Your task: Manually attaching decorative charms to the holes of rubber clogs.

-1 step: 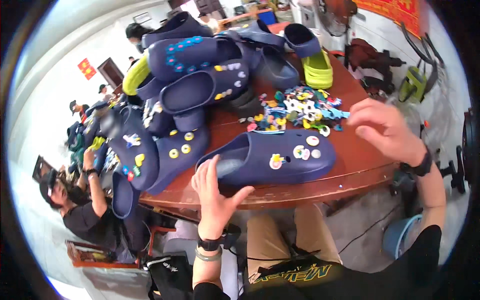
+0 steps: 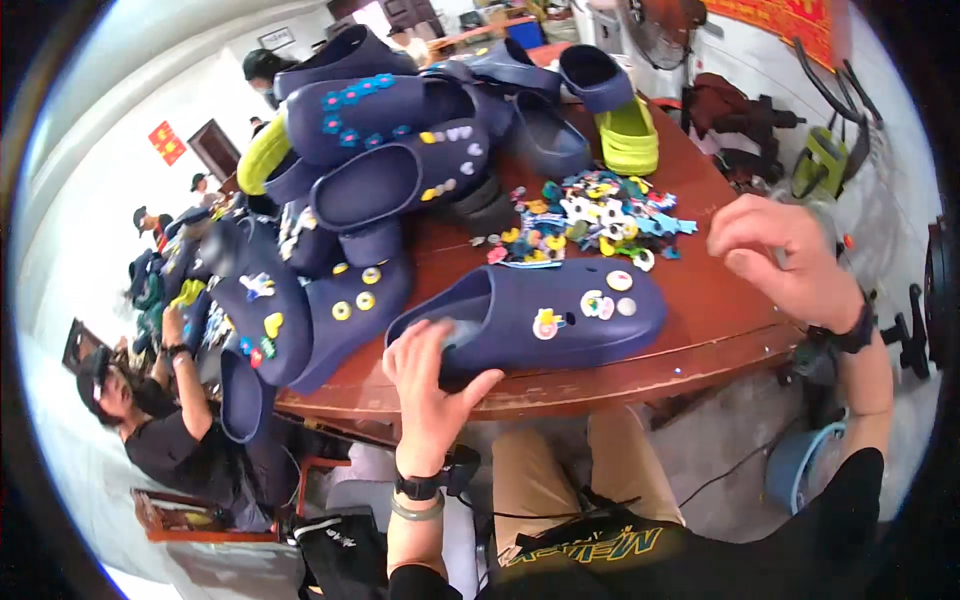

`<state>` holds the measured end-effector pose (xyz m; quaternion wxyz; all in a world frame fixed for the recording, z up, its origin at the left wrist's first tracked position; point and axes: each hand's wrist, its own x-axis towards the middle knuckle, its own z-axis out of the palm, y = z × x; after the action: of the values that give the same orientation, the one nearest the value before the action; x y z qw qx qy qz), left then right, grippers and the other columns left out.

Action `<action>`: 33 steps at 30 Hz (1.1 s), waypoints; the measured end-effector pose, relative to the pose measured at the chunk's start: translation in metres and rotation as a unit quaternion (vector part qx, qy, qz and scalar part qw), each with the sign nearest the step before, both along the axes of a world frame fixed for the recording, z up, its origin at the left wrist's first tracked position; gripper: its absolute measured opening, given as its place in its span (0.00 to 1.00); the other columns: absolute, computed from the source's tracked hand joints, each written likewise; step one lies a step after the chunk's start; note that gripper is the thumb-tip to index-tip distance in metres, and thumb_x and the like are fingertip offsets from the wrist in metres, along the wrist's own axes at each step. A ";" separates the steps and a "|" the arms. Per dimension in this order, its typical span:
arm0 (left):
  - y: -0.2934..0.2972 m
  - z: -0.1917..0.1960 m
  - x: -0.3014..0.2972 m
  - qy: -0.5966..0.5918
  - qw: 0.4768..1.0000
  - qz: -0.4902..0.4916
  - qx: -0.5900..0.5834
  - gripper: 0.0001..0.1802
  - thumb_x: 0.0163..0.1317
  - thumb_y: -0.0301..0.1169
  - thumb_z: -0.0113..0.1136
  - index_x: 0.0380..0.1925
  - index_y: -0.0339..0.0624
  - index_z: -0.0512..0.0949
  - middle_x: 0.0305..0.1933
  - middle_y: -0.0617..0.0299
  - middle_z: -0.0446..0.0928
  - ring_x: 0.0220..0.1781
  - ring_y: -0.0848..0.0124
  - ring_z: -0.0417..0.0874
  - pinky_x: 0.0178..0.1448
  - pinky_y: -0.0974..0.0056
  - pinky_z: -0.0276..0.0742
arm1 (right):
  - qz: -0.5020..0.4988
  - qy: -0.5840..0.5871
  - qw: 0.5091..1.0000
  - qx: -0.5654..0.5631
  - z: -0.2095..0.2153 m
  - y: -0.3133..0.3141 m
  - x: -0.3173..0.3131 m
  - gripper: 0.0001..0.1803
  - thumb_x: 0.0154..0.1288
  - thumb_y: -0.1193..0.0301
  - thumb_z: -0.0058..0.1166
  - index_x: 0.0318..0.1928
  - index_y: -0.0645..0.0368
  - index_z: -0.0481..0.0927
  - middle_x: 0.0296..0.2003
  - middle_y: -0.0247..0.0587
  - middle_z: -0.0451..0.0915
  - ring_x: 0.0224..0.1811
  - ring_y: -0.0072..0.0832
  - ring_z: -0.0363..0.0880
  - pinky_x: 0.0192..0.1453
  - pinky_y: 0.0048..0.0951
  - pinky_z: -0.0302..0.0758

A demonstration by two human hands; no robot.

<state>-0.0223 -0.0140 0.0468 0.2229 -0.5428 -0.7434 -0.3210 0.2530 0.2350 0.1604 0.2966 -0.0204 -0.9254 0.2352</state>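
Note:
A navy foam clog (image 2: 570,335) lies sideways on the table before me, toe to the right, with several small charms on its upper. My left hand (image 2: 430,385) is at its heel, fingers laid over the rim of the opening and thumb stretched apart. Some pale bluish thing shows inside the opening by the fingertips; I cannot make it out. My right hand (image 2: 785,260) hovers over the table's right side, fingers loosely bent, a gap by the thumb, and nothing visible in it. Nearest to it is a heap of colourful shoe charms (image 2: 610,215).
Navy clogs (image 2: 365,185) are piled high at the left and back of the brown table (image 2: 700,300). A lime-green clog (image 2: 628,140) stands behind the charms. At the left another person (image 2: 170,430) sits working. A blue bucket (image 2: 800,470) is on the floor at right.
My right hand has shifted slightly right, away from the charm heap. The left hand stays at the clog's heel. The whole view has moved a little.

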 end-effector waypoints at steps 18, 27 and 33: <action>0.020 -0.019 0.015 0.013 0.992 -0.021 0.124 0.30 0.28 0.43 0.80 0.31 0.44 0.74 0.30 0.61 0.72 0.35 0.60 0.71 0.43 0.56 0.63 | 0.217 -0.228 0.945 -0.088 -0.061 0.020 -0.152 0.22 0.74 0.63 0.40 0.62 0.64 0.68 0.54 0.49 0.76 0.56 0.38 0.74 0.63 0.32 0.67; 0.018 -0.021 0.014 0.007 0.989 -0.024 0.147 0.29 0.30 0.47 0.78 0.28 0.45 0.74 0.25 0.64 0.71 0.29 0.63 0.71 0.39 0.60 0.61 | 0.181 -0.219 0.910 -0.301 -0.063 0.010 -0.151 0.05 0.69 0.73 0.50 0.42 0.60 0.71 0.33 0.27 0.70 0.36 0.15 0.67 0.40 0.20 0.68; 0.026 -0.018 0.012 0.008 0.990 -0.022 0.138 0.28 0.30 0.46 0.78 0.27 0.44 0.74 0.26 0.63 0.71 0.30 0.62 0.71 0.39 0.59 0.61 | 0.138 -0.169 0.951 -0.217 -0.065 0.014 -0.144 0.07 0.70 0.70 0.48 0.42 0.60 0.70 0.33 0.31 0.70 0.37 0.19 0.68 0.43 0.24 0.69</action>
<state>-0.0099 0.0122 0.0285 0.2943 -0.5254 -0.6784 -0.4209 0.1089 0.2487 0.0957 0.0886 0.0040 -0.8825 0.4619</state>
